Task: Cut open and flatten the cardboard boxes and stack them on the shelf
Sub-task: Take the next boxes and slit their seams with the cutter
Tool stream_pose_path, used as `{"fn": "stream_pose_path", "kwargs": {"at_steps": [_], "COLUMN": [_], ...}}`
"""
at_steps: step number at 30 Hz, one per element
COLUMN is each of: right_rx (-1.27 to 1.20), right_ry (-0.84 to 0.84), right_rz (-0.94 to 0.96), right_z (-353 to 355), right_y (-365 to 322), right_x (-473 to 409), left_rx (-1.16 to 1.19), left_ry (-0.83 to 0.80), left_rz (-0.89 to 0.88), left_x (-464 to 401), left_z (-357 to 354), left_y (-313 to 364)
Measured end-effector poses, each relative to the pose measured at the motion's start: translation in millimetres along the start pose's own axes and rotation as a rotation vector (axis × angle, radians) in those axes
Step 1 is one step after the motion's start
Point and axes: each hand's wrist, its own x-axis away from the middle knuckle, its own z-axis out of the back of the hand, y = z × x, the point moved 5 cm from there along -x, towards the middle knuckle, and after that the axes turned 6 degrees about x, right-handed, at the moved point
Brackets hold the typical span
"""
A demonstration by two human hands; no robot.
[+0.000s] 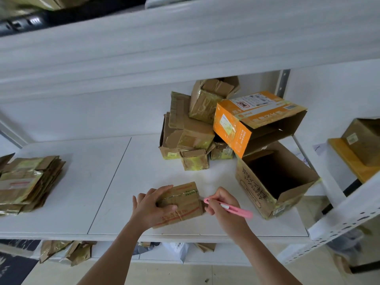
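A small brown cardboard box (185, 203) with red print lies on the white shelf (102, 182) near its front edge. My left hand (151, 206) grips the box's left end, thumb across the front face. My right hand (223, 206) holds a pink cutter (228, 207) like a pen, its tip at the box's right end by the taped seam. A stack of flattened boxes (26, 184) lies at the shelf's far left.
A pile of unflattened brown boxes (191, 132) sits at the back middle, with an orange box (255, 122) leaning on it. A large open brown box (273, 177) stands at the right. Another box (364, 138) sits on a neighbouring shelf. Cardboard scraps (65, 251) lie below.
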Motion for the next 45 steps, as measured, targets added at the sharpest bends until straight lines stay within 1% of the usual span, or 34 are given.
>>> {"fn": "stream_pose_path", "kwargs": {"at_steps": [3,5,6,7,10,13,16,21,24,26,28,30,32,34,35,38,40,43,45], "right_rx": [-0.008,-0.007,0.003,0.010,0.000,-0.028,-0.042,-0.038,0.034,0.100,0.154,0.190,0.205,0.225,0.231,0.179,0.139,0.134,0.114], "right_ry": [0.076,0.127,0.143,0.148,0.117,0.095,0.082,0.091,0.127,0.150,0.173,0.184,0.209,0.276,0.300,0.283,0.291,0.305,0.311], "right_rz": [-0.012,-0.015,-0.016,-0.013,0.004,-0.040,-0.069,-0.035,0.073,0.142,0.186,0.187,0.174,0.174,0.166,0.094,0.076,0.129,0.150], "right_z": [11.0,8.6,5.1,0.9,-13.8,-25.7,-40.6,-71.5,-83.4,-86.7,-86.9,-86.6,-85.5,-85.3,-86.7,-98.6,-105.6,-106.4,-98.4], "right_y": [-2.4,-4.5,-5.7,-7.4,-11.1,-8.6,-3.7,-6.8,-23.0,-36.7,-42.4,-38.8,-30.7,-23.3,-19.6,-15.4,-22.7,-41.3,-49.4], "right_x": [0.4,2.0,3.3,4.5,8.8,12.0,14.8,14.1,4.5,-4.8,-12.3,-12.9,-6.1,5.2,10.5,19.8,19.5,11.4,0.7], "left_rx": [-0.044,-0.115,-0.109,-0.052,0.218,0.284,0.413,0.617,0.626,0.529,0.281,0.060,-0.002,0.030,0.072,0.223,0.301,0.455,0.536], "left_ry": [0.146,0.151,0.140,0.136,0.149,0.151,0.165,0.264,0.302,0.301,0.265,0.222,0.154,0.129,0.154,0.252,0.276,0.320,0.359], "left_rz": [0.169,0.206,0.227,0.259,0.357,0.360,0.406,0.468,0.494,0.491,0.448,0.371,0.326,0.316,0.299,0.231,0.236,0.282,0.280], "left_x": [3.2,2.3,1.8,0.6,-2.2,-0.4,3.9,13.9,21.3,26.0,27.1,26.7,22.3,17.1,15.5,16.1,18.1,22.7,27.4], "left_z": [11.1,18.6,21.6,23.6,20.8,16.3,15.8,20.3,19.5,21.5,25.2,29.7,32.9,38.0,41.1,43.0,38.6,40.2,43.7], "left_y": [1.4,9.2,12.4,14.4,10.5,7.4,2.6,-5.2,-9.3,-14.7,-22.5,-32.1,-46.0,-60.6,-65.3,-66.1,-63.9,-64.5,-65.3]}}
